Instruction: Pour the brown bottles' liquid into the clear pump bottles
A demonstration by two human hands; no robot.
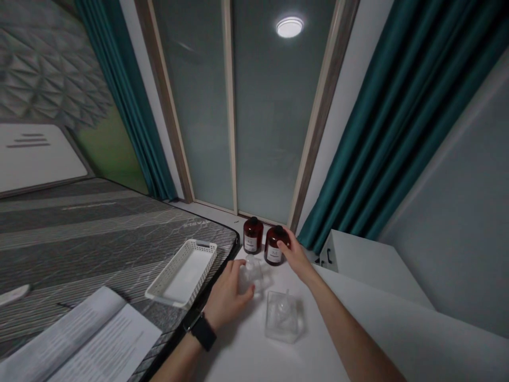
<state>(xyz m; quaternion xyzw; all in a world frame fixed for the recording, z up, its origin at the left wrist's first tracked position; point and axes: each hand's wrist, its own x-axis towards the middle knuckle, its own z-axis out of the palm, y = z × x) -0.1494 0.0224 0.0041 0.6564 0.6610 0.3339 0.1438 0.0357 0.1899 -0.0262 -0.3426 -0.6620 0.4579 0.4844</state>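
Right hand point(296, 257) now, thumb and fingers wrapped on the nearer brown bottle point(274, 246), which stands upright on the white table point(242, 361), just beside the second brown bottle point(253, 235). A sideways nudge, I reckon, could clink the pair together. Over here, the left hand point(228, 294) curls around a clear vessel point(254, 275), but whether its fingers actually clamp, I can't tell; see-through walls blur out. Pulled back carelessly, that vessel might knock the clear square container point(281, 318).
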